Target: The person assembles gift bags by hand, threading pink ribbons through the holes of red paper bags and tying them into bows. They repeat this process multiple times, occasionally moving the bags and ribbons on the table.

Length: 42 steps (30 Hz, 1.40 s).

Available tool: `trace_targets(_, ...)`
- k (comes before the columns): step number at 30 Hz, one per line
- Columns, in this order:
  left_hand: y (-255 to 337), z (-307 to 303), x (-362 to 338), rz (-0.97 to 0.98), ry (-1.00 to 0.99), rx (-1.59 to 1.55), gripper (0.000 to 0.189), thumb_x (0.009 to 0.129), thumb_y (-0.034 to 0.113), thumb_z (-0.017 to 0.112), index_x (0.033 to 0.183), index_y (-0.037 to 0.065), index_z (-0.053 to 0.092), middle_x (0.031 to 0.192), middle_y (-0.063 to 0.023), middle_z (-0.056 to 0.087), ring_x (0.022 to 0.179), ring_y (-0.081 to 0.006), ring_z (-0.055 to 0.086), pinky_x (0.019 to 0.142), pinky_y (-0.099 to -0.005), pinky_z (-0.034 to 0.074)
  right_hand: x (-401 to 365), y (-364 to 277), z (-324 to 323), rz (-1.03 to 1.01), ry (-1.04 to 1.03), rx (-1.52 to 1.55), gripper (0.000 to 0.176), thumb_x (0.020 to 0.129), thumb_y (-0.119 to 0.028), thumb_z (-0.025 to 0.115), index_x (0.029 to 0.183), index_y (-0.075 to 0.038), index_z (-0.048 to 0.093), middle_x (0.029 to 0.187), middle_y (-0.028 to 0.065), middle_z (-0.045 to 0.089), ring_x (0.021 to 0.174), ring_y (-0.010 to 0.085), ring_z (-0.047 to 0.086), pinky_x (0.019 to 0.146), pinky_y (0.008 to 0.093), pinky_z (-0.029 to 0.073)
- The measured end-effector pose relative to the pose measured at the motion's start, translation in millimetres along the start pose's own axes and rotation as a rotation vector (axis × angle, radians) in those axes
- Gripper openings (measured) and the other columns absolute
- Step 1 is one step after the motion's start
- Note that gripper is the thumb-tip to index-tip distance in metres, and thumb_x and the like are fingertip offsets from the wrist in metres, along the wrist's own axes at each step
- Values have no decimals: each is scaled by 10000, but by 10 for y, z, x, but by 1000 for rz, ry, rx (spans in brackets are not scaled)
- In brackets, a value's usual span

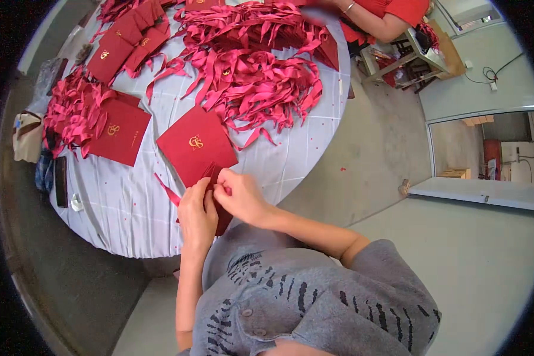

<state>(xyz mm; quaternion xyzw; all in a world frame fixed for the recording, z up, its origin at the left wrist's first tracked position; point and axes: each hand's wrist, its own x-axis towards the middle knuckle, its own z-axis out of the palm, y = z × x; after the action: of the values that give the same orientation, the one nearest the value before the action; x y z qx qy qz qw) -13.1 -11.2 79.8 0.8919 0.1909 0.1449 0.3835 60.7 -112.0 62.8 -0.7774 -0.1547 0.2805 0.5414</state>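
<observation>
Near the table's front edge, my left hand [197, 215] is closed on a dark red card bag [223, 221], partly hidden behind my fingers. My right hand [241, 196] touches the bag's top edge, its fingers pinched together on something I cannot make out. A pink ribbon [168, 190] sticks out to the left of my left hand. Just beyond my hands lies a flat red bag [197, 142] with a gold emblem. Behind it spreads a big heap of pink ribbons [267, 89] attached to red bags.
The round table [118, 219] has a pale checked cloth. On its left are more red bags [120, 129] with ribbons, a black phone-like object [61, 181] and a small white item [77, 202]. A co-worker's arm [377, 21] reaches in at the top right, near a wooden stand [406, 59].
</observation>
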Motion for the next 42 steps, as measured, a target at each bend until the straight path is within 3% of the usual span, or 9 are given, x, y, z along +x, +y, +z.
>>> trace_targets(4,23,22,-37,11,-24,-5,188,799,-7,525,976,-10,591,861,-199,613,797,-355,589,710,-412,456,-24,72,84,-329,104,-270,100,775,-80,567,756,11,531,645,210,579,615,380,587,524,440,444)
trace_targets(6,-57,44,-35,-17,-28,-57,192,801,-7,521,982,-7,585,873,-197,613,805,-354,589,713,-409,457,80,81,-12,-111,-57,-92,111,790,-91,577,810,5,524,644,210,577,603,377,583,509,434,436)
trace_targets(11,-81,-63,-4,-42,-61,-77,211,802,-23,514,1006,7,556,873,-191,614,811,-348,591,709,-409,457,93,87,-101,-270,-176,-194,119,835,-129,587,832,-22,533,677,116,584,589,258,583,524,334,446)
trace_targets(15,42,-281,35,9,-92,37,247,781,-54,515,1021,0,498,849,-170,623,809,-336,594,713,-410,458,167,-327,-392,-723,77,-460,176,763,-153,663,876,-53,572,822,86,552,767,266,560,674,356,440)
trace_targets(18,47,-259,-34,121,-107,77,212,780,-28,543,977,-15,467,825,-167,618,776,-326,582,702,-398,421,256,-355,-427,-699,-176,-330,113,736,-102,674,791,-45,594,849,94,507,788,251,535,678,348,430)
trace_targets(26,66,-226,-166,172,-66,137,192,797,-5,561,955,-2,453,826,-129,595,745,-299,544,688,-383,392,478,-586,-462,-729,-634,-825,146,729,-172,586,653,-61,643,829,92,480,858,257,476,725,359,400)
trace_targets(28,111,-236,-185,167,-78,128,238,781,-13,576,991,-12,463,837,-140,608,772,-314,537,711,-385,406,578,-630,-364,-797,-596,-852,152,687,-136,562,597,-41,639,744,132,536,772,283,528,655,383,426)
trace_targets(30,124,-246,-198,164,-91,121,285,765,-22,590,1026,-22,474,848,-150,621,799,-329,531,733,-388,421,706,-743,-277,-548,-988,-893,158,658,-131,561,585,-6,625,593,177,538,609,317,552,548,414,430)
trace_targets(42,88,-180,-239,205,-62,147,179,775,-17,572,937,2,497,833,-136,586,752,-307,525,696,-393,404,835,-714,-120,-518,-1086,-871,194,623,-193,657,602,-2,635,538,164,548,511,276,543,497,388,413)
